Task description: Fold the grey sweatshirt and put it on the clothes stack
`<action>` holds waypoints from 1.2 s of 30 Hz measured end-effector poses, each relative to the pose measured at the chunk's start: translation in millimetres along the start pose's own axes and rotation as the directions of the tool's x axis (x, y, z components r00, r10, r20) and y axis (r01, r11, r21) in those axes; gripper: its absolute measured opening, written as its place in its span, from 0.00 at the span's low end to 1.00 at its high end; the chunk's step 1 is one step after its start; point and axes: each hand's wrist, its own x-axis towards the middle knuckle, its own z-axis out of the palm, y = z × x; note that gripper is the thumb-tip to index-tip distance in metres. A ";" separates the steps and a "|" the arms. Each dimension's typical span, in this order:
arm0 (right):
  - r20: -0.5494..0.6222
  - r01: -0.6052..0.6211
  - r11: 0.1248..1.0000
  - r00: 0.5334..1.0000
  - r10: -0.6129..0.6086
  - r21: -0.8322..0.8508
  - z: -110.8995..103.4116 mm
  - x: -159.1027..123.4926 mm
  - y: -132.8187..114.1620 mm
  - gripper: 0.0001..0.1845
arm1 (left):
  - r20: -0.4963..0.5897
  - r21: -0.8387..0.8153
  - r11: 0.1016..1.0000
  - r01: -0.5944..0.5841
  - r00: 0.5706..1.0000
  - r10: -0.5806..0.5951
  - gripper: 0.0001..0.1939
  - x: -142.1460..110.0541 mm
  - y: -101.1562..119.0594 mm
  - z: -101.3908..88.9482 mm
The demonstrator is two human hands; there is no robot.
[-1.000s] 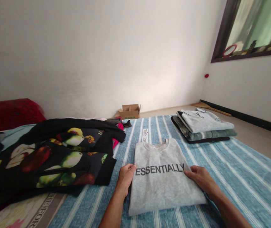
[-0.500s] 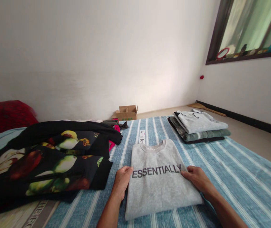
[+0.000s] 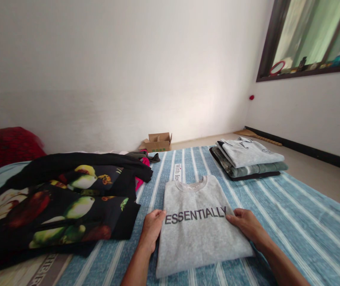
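A folded grey sweatshirt (image 3: 201, 242) with "ESSENTIALLY" in dark letters lies in front of me on the blue striped bedsheet (image 3: 303, 222), its neckline facing away. My left hand (image 3: 152, 227) pinches its left edge between thumb and fingers, at the height of the lettering. On the opposite edge, my right hand (image 3: 248, 224) grips the fabric the same way, thumb on top. The fingers beneath the cloth are partly hidden.
Folded clothes form a stack (image 3: 250, 159) at the back right, a light grey collared shirt on top. Left lies a black garment with fruit print (image 3: 68, 206) among other loose clothes. A cardboard box (image 3: 159, 142) stands by the wall, and a red cloth bundle (image 3: 10, 147) sits far left.
The view has shifted very slightly. Both hands keep the same hold on the sweatshirt, which stays essentially in place.
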 end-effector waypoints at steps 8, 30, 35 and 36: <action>-0.001 0.008 0.999 1.000 -0.008 -0.042 0.2 2.9 1.7 0.16 | 0.003 0.004 1.000 0.011 1.000 -0.011 0.15 -0.4 2.7 1.5; 0.011 0.003 0.999 1.000 -0.002 -0.034 0.8 3.6 5.6 0.17 | -0.001 -0.024 0.999 0.027 1.000 -0.027 0.14 -3.1 5.6 1.5; 0.007 -0.002 0.999 1.000 0.002 -0.038 1.1 5.2 7.2 0.18 | 0.002 -0.017 1.000 0.013 1.000 -0.013 0.15 -2.3 3.4 1.8; 0.008 0.002 0.999 1.000 -0.002 -0.037 1.1 5.5 7.5 0.18 | -0.001 -0.013 1.000 0.009 1.000 -0.009 0.14 -2.7 3.1 1.6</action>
